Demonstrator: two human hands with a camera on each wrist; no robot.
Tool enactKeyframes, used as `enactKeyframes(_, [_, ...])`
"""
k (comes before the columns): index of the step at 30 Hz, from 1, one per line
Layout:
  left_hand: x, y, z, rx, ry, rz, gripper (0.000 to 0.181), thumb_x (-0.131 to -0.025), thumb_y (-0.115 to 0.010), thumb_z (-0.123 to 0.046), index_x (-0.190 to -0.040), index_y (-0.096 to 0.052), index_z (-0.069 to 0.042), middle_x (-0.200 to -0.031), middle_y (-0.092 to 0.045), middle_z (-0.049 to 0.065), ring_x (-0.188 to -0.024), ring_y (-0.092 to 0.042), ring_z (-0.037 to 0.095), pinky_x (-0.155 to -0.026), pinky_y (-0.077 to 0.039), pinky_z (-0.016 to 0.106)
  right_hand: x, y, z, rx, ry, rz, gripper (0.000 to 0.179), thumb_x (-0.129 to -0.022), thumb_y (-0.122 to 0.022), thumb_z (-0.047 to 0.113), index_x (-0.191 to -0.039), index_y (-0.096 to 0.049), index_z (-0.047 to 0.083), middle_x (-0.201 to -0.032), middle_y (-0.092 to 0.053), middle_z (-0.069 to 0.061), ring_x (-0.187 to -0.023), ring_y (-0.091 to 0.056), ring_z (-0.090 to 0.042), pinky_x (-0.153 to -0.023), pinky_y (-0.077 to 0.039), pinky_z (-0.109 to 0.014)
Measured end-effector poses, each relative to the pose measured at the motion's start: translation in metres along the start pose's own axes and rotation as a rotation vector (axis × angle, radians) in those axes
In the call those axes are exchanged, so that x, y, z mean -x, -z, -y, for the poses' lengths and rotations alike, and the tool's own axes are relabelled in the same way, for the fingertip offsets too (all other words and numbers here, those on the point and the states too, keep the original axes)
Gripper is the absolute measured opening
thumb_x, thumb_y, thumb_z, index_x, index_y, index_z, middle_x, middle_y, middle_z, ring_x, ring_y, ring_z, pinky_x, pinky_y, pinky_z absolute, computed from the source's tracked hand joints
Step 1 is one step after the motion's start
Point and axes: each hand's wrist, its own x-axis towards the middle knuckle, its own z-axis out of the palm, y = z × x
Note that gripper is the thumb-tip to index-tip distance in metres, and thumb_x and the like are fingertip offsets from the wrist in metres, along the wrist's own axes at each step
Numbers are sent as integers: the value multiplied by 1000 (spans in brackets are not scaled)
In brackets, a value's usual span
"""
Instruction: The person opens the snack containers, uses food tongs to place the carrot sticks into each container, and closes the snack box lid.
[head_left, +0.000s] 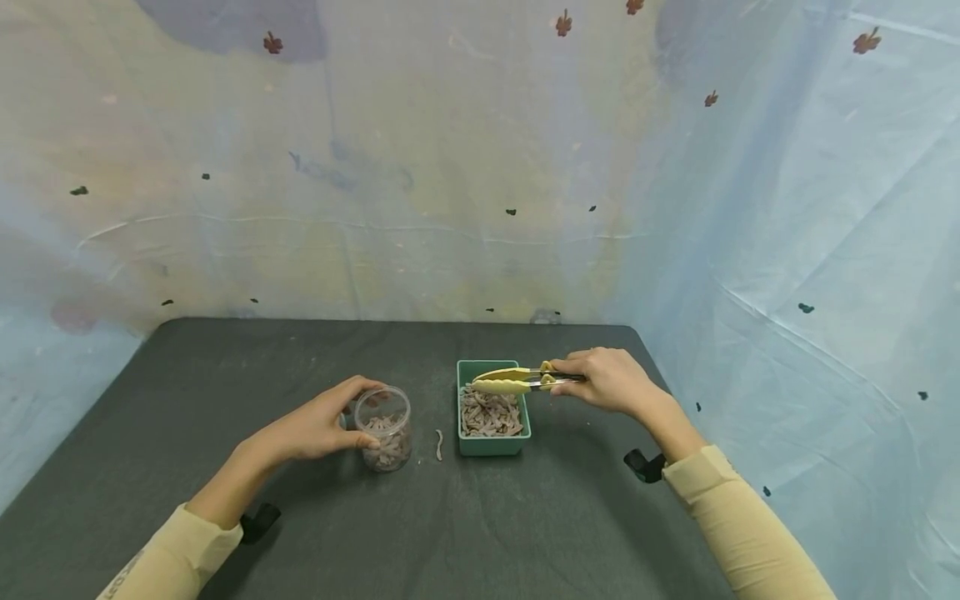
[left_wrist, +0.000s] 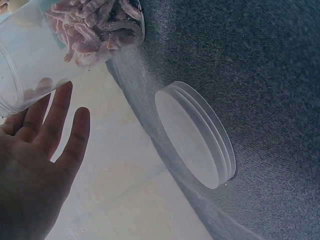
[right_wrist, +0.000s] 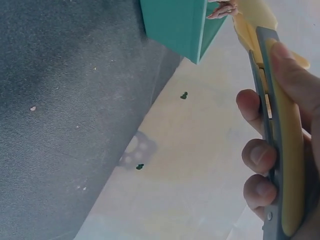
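Note:
My left hand (head_left: 318, 423) holds a clear plastic jar (head_left: 390, 454) upright, thumb on the near side and fingers on the far side. Its mouth is uncovered, and pale pinkish-brown strips (left_wrist: 95, 25) fill its lower part. To the right stands a green rectangular container (head_left: 491, 447) with many similar strips (head_left: 489, 417). My right hand (head_left: 611, 381) grips yellow-tipped tongs (head_left: 504, 387) by the handles, their tips over the back of the container. Some strips (right_wrist: 223, 9) show by the tongs' head in the right wrist view; whether the tips hold any I cannot tell.
A translucent round lid (left_wrist: 192, 137) lies on the dark table beyond the left hand in the left wrist view. One loose strip (head_left: 438, 445) lies between jar and container. Small crumbs (right_wrist: 33, 108) dot the table. Plastic sheeting (head_left: 420, 275) rises behind and at the right.

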Motion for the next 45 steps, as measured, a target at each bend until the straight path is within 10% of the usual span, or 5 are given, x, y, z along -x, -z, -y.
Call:
enactKeyframes(15, [0,-1,-1,1,2,0,78,-91,-82,-42,-151,-43,-12,-147,-53,11,-138,-49,39,-102,-48,59,0,3,-1,-25,20,-55,48,-92,-79,41,-129,-76,12,-94,-74,3,-56,-43,-1,-49,-35,-24])
enactKeyframes(45, [-1,-1,-2,13,4,-1,77,-90,-83,-40,-150,-44,-12,-146,-53,12,-136,-52,39,-102,-48,60,-31,13,41,-158,167,-246,46,-89,-83,28,-130,-75,10,-107,-77,-1,-59,-49,-3,-50,-37,-22])
